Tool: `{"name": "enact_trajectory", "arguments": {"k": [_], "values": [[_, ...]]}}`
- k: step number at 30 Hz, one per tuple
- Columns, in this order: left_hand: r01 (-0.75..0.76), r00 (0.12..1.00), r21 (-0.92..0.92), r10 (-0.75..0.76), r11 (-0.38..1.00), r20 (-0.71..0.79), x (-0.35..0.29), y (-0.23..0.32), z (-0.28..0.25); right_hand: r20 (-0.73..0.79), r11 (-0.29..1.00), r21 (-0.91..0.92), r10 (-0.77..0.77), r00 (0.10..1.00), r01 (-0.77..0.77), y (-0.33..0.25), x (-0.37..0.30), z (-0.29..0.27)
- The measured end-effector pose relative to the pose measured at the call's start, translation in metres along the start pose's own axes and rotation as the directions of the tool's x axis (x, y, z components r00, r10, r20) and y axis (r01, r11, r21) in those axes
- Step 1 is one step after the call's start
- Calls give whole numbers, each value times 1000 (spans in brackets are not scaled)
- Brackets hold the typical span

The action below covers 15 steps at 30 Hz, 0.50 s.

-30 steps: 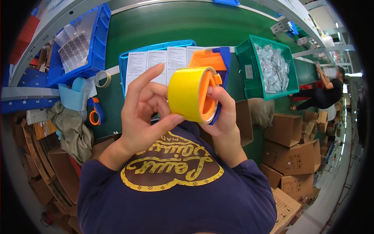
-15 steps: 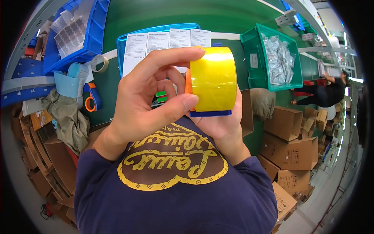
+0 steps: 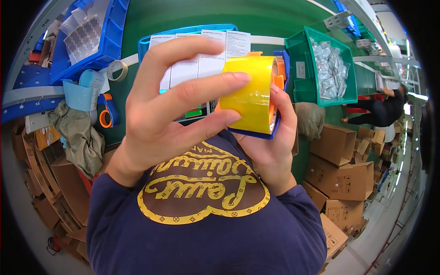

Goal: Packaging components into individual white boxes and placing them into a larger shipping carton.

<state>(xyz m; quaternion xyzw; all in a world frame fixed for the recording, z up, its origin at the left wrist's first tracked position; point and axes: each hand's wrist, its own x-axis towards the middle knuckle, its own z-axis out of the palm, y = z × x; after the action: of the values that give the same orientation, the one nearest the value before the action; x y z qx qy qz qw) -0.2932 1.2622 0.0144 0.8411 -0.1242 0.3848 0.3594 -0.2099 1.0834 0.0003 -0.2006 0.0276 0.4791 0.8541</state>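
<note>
A wide roll of yellow packing tape (image 3: 250,98) sits in a blue and orange tape dispenser (image 3: 285,68) in front of my chest. My right hand (image 3: 275,151) is closed on the dispenser from beneath and from the right, with one finger at the roll's open side. On the roll's left, my left hand (image 3: 165,101) has its fingers spread. Its thumb and middle fingertip touch the yellow tape surface, while the index finger is raised off it. White printed sheets (image 3: 185,68) lie behind the hands on a blue tray (image 3: 192,30), partly hidden.
At the back left stands a blue bin (image 3: 112,41). Nearby are a beige tape ring (image 3: 118,71), orange-handled scissors (image 3: 106,117) and a crumpled cloth (image 3: 82,137). A green bin (image 3: 300,91) with silvery packets stands right. Cardboard boxes (image 3: 339,178) are stacked lower right; a person (image 3: 385,107) stands beyond.
The roll and dispenser have turned, so the roll's right side and more of the dispenser show. My left index finger has lifted off the tape, and the middle finger now touches it.
</note>
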Motion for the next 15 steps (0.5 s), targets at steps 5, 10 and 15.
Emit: {"name": "enact_trajectory", "arguments": {"k": [5, 10, 15], "values": [[64, 988, -175, -38, 983, 150, 12, 2, -7, -148, 993, -114, 16, 989, -33, 0, -5, 6], [42, 964, -117, -10, 992, 264, 28, 5, -17, -161, 987, -144, 45, 986, -69, -1, -6, 9], [9, 933, -153, 47, 988, 357, 37, 10, -18, -160, 969, -235, 34, 987, -71, -1, -6, 9]]}}
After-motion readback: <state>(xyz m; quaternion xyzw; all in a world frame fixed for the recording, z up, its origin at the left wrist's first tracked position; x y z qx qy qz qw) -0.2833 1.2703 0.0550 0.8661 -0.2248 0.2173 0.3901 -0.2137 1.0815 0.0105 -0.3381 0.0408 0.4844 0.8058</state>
